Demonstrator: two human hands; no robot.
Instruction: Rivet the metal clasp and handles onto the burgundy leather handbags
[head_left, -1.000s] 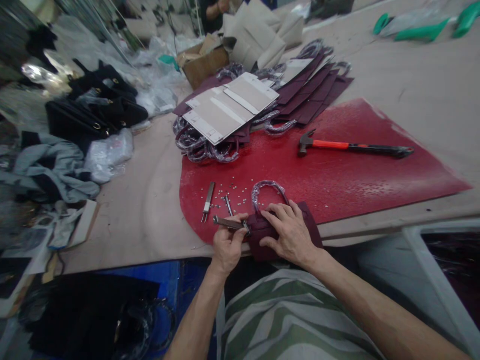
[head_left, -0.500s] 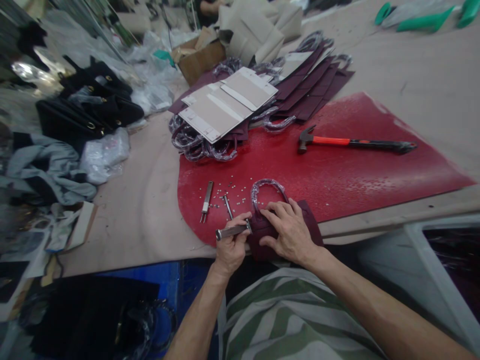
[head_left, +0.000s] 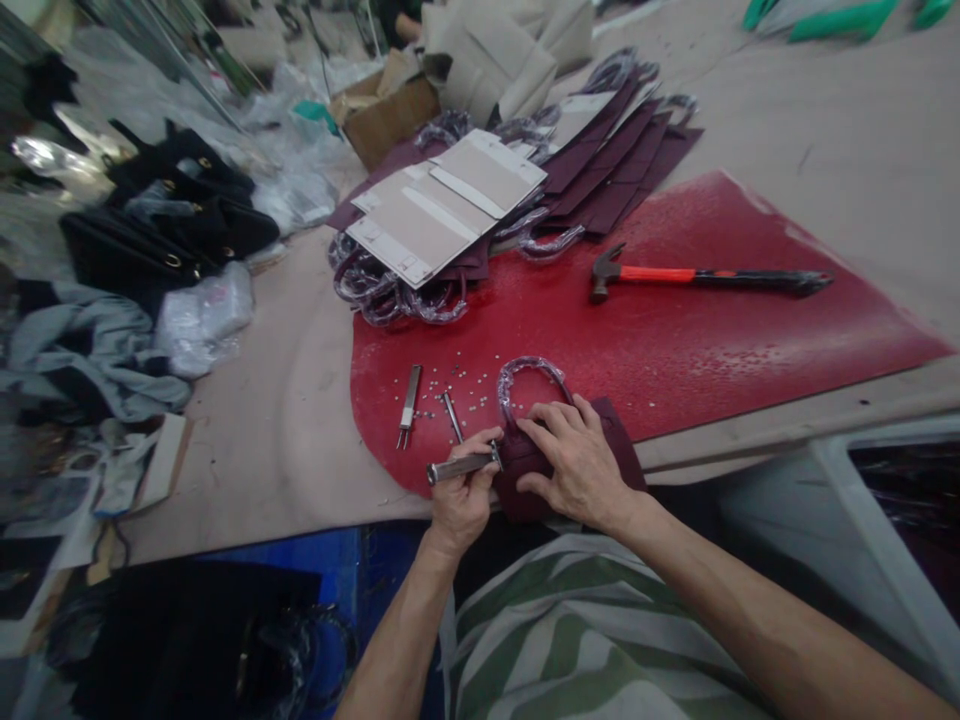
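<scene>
A small maroon bag panel [head_left: 615, 440] lies at the near edge of the red mat, its arched handle [head_left: 525, 368] wrapped in clear plastic. My left hand [head_left: 463, 492] is closed around a metal punch [head_left: 457, 467], a flat steel bar whose far end meets the panel by the handle's base. My right hand [head_left: 574, 465] rests on the panel with fingers spread, pressing near the handle. Left of the panel lie a two-pronged metal tool [head_left: 409, 405], a thin metal rod [head_left: 453, 417] and several tiny round metal bits [head_left: 472, 378].
A claw hammer [head_left: 705, 277] with an orange and black handle lies on the red mat [head_left: 750, 340]. Beyond are stacked maroon panels [head_left: 600, 175] and a pale board [head_left: 457, 205]. Black bags [head_left: 165, 220] sit left; a grey bin [head_left: 795, 500] stands at right.
The whole view has shifted slightly. Both hands, the punch and the bag panel keep their places relative to each other.
</scene>
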